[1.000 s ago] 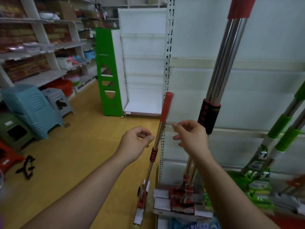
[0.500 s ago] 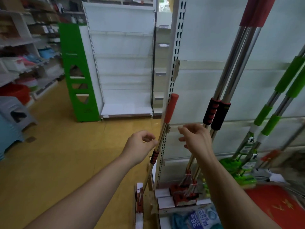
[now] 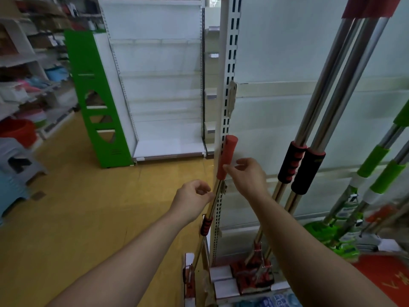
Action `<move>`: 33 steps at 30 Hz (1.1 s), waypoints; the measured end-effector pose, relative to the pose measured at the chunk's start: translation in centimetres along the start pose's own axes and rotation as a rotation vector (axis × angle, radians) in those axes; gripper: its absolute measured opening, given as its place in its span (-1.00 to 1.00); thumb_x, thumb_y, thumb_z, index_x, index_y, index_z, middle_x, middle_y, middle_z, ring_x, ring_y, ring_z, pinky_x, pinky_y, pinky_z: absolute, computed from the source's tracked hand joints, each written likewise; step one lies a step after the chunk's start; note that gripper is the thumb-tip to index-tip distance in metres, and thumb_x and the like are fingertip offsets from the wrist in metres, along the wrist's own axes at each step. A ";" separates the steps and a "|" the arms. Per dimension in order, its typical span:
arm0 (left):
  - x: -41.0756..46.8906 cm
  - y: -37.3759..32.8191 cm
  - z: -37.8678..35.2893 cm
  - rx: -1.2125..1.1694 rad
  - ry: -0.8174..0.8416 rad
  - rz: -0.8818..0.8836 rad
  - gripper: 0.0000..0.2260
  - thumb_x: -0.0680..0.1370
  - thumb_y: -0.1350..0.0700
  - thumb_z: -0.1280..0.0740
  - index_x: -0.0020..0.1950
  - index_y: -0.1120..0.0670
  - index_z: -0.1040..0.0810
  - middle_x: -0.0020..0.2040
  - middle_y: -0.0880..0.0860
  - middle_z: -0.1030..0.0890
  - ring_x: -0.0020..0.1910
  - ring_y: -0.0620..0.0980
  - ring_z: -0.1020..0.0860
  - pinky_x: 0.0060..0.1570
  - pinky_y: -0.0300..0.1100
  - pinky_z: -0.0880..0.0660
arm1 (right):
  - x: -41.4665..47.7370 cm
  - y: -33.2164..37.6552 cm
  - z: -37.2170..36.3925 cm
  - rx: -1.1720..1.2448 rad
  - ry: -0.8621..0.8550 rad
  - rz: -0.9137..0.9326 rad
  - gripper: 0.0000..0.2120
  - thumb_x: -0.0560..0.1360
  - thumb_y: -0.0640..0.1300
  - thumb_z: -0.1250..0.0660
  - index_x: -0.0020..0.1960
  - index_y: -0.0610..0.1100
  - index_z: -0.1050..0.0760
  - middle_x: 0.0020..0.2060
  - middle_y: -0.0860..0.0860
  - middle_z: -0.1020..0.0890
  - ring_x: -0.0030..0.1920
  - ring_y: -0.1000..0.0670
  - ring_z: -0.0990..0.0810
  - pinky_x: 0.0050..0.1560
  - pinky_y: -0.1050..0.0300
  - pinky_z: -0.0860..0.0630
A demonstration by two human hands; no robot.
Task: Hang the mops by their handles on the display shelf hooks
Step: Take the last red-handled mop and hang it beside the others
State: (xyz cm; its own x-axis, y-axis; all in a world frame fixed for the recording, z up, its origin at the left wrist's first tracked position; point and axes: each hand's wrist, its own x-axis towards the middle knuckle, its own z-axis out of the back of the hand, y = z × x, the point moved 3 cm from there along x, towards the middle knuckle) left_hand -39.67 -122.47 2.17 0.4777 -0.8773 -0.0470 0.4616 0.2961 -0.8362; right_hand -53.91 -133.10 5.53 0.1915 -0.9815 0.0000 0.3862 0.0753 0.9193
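Red-handled mop (image 3: 206,226) upright beside the white shelf post (image 3: 230,63), head near the floor, left hand (image 3: 192,200) pinching its metal pole, right hand (image 3: 245,173) loosely curled, one fingertip touching the red top grip.

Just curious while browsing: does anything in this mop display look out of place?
Yes: the steel mop with the red grip leans on the white slotted shelf post, head on the yellow floor, outside the bay where two taller red-topped mops stand.
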 end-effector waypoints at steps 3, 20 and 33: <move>1.7 0.4 -0.8 0.021 0.016 0.028 -0.85 0.57 -0.01 -0.45 0.11 -0.03 -0.64 0.03 -0.08 -0.65 0.03 -0.11 -0.59 -0.14 -0.28 -0.46 | 1.1 0.2 -0.7 0.018 0.002 -0.006 -0.49 0.52 0.10 -0.49 0.37 -0.10 -0.48 0.05 0.05 -0.64 -0.19 0.22 -0.53 -0.34 0.33 -0.35; 8.0 4.5 -1.6 0.082 0.451 -0.015 -0.80 0.57 0.02 -0.42 0.19 -0.04 -0.62 0.18 -0.04 -0.68 0.18 0.05 -0.63 0.23 0.08 -0.57 | -1.5 1.8 -5.0 -0.046 -0.123 -0.010 -0.67 0.51 0.16 -0.46 0.15 0.02 -0.50 -0.04 0.08 -0.69 -0.07 0.04 -0.72 0.02 -0.07 -0.72; 6.4 6.3 3.3 0.121 0.671 -0.166 -0.81 0.63 0.07 -0.39 0.17 0.15 -0.64 0.12 0.14 -0.70 0.16 0.10 -0.64 0.08 -0.12 -0.54 | -6.7 5.1 -8.2 -0.135 -0.126 0.033 -0.69 0.52 0.10 -0.47 0.15 -0.06 -0.67 -0.05 0.07 -0.72 -0.05 0.08 -0.70 0.05 0.01 -0.68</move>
State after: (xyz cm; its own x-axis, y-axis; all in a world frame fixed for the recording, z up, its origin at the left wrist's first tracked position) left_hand -31.24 -124.96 -1.55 -0.1525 -0.9466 -0.2840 0.5874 0.1443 -0.7963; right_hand -45.79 -124.68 6.98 0.0951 -0.9917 0.0867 0.5009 0.1230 0.8567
